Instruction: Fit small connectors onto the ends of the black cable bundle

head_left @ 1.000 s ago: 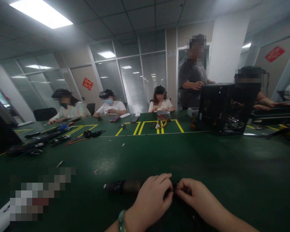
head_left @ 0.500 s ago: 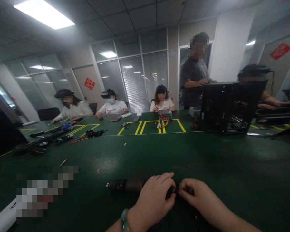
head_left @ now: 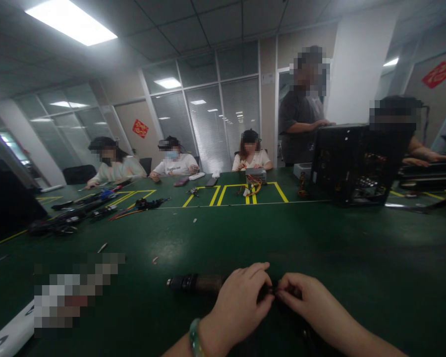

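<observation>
A dark cylindrical tool [head_left: 204,284] with a metal tip at its left end lies on the green table, partly behind my left hand [head_left: 241,302]. The fingers of that hand are closed round a small dark part near the tool's right end; a green bangle circles the wrist. My right hand [head_left: 305,297] pinches at the same spot, its fingertips nearly touching the left ones. What it holds is too small and dark to name. More dark material shows faintly below the hands.
A white object [head_left: 11,325] lies at the lower left. Cable bundles [head_left: 78,210] stretch across the left side. A black computer case [head_left: 342,166] stands at the back right. Beyond a gray power supply [head_left: 255,174] with colored wires, several people work round the table [head_left: 163,258].
The view has shifted slightly, so the scene sits a little further right. Both hands keep nearly the same pose, with fingertips still close together.
</observation>
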Action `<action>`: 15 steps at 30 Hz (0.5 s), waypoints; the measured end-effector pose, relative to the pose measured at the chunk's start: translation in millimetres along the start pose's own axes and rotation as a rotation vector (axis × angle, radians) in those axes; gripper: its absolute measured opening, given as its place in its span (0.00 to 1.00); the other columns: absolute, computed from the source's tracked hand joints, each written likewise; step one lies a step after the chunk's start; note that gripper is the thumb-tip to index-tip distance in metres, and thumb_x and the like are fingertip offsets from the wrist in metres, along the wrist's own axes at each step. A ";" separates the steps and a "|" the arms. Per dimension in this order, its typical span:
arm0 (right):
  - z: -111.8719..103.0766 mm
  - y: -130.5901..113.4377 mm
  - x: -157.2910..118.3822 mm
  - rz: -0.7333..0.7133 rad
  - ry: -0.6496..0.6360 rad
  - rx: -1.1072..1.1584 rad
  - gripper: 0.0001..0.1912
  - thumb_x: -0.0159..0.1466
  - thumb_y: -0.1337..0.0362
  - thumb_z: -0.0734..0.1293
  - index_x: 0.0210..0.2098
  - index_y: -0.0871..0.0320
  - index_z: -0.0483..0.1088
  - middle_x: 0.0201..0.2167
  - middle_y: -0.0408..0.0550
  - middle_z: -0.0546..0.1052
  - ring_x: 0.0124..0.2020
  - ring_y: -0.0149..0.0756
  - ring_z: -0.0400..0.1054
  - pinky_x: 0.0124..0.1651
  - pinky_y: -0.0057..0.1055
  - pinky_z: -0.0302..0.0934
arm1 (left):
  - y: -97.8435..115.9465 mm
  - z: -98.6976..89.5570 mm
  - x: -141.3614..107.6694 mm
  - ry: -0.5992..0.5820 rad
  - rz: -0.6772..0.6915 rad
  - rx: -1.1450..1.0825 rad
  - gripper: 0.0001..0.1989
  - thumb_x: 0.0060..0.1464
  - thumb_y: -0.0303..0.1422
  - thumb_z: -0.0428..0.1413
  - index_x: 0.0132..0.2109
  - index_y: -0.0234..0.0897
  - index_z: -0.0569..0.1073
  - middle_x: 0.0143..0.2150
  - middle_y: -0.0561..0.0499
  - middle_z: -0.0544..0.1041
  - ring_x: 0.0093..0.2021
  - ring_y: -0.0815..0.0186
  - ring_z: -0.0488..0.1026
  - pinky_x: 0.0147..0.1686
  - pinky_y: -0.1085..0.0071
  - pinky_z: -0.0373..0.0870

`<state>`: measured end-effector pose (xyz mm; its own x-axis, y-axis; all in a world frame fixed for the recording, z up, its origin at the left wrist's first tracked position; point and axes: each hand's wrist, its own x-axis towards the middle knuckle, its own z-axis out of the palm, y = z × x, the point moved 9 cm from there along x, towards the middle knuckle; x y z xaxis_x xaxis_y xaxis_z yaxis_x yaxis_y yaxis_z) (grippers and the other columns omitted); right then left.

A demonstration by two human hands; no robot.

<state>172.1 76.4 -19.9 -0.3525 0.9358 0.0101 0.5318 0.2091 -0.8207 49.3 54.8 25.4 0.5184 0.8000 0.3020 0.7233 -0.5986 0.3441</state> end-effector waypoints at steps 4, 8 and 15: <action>0.6 2.3 0.3 0.006 -0.001 -0.021 0.06 0.62 0.64 0.64 0.31 0.56 0.72 0.27 0.41 0.76 0.29 0.33 0.69 0.31 0.24 0.58 | 0.5 1.5 0.1 -0.012 0.009 0.007 0.05 0.56 0.29 0.56 0.41 0.41 0.70 0.58 0.52 0.69 0.56 0.61 0.67 0.52 0.62 0.65; 0.1 3.0 0.0 0.005 0.001 -0.013 0.06 0.62 0.64 0.64 0.31 0.57 0.72 0.28 0.41 0.76 0.29 0.33 0.69 0.31 0.24 0.58 | 2.6 2.2 0.7 -0.012 0.029 -0.002 0.05 0.56 0.27 0.54 0.40 0.41 0.70 0.56 0.52 0.70 0.56 0.61 0.67 0.53 0.61 0.64; -0.2 -1.4 0.1 -0.017 0.019 -0.017 0.06 0.62 0.65 0.64 0.30 0.57 0.71 0.26 0.41 0.75 0.29 0.33 0.69 0.31 0.24 0.58 | -2.9 1.1 -0.2 0.020 -0.008 -0.023 0.09 0.54 0.28 0.57 0.43 0.41 0.69 0.58 0.52 0.68 0.55 0.60 0.67 0.52 0.61 0.65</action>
<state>171.5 76.3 -18.7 -0.3472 0.9371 0.0352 0.5390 0.2301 -0.8103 47.5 56.4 23.3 0.5031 0.8042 0.3165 0.7168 -0.5928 0.3671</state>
